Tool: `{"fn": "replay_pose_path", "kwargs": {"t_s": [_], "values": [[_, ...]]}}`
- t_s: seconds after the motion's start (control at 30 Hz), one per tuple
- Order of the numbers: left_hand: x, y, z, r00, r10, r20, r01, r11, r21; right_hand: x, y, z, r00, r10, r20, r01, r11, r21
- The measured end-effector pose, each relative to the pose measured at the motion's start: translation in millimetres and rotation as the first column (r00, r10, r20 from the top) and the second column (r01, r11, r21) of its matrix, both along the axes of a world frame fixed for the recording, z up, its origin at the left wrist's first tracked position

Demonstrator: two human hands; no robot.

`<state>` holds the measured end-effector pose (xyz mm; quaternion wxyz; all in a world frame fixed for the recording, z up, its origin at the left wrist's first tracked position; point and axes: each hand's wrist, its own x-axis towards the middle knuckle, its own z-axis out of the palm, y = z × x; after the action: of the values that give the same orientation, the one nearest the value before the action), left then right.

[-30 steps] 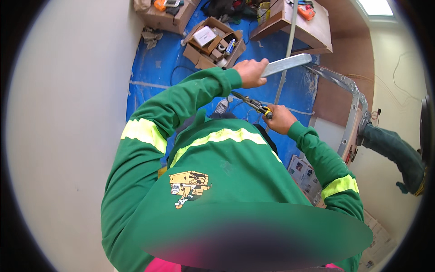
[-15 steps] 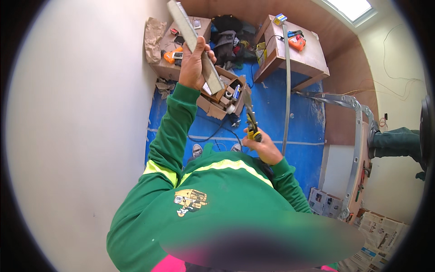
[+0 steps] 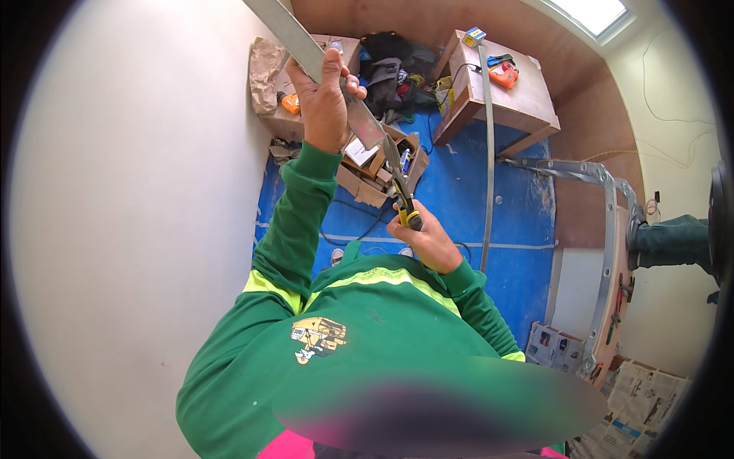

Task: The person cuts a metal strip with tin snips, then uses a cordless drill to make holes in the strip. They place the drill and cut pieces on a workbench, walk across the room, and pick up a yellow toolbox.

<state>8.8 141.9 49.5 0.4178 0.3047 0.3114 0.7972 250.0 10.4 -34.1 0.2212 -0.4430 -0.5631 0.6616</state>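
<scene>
My left hand point(image 3: 321, 99) is closed round a grey metal strip point(image 3: 286, 32), raised at a slant from the upper middle toward the top left, with its lower end toward me. My right hand point(image 3: 426, 242) grips yellow and black snips point(image 3: 404, 202). Their blades point(image 3: 391, 157) point up at the strip's lower end and look touching it; whether they are closed on it I cannot tell. Both green sleeves reach in from below, over my chest.
An open carton point(image 3: 359, 187) sits on blue sheeting point(image 3: 516, 214) beyond my hands. Behind are a wooden table point(image 3: 527, 96) with tools, a long metal strip point(image 3: 487, 183) and clutter. A white wall point(image 3: 130, 214) is left; a metal ladder point(image 3: 608, 229) and another person's leg point(image 3: 673, 241) are right.
My left hand has swung up and turned the strip from near level to steeply slanted. The snips in my right hand have turned upright and moved up to the strip's lower end.
</scene>
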Motion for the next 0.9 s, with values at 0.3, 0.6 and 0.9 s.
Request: {"fn": "replay_pose_path", "kwargs": {"t_s": [0.3, 0.6, 0.9], "values": [[12, -9, -9, 1.0, -0.03, -0.003, 0.03, 0.999, 0.037, 0, -8, 3, 1.0, -0.026, -0.009, 0.026, 1.0, 0.015], [34, -19, -13, 0.996, -0.074, -0.058, 0.074, 0.997, 0.002, 9, -29, -7, 0.995, -0.099, 0.013, 0.098, 0.993, 0.062], [43, -25, -12, 0.998, -0.061, -0.003, 0.061, 0.998, 0.031, 14, -30, -22, 0.988, -0.137, 0.065, 0.126, 0.979, 0.158]]}}
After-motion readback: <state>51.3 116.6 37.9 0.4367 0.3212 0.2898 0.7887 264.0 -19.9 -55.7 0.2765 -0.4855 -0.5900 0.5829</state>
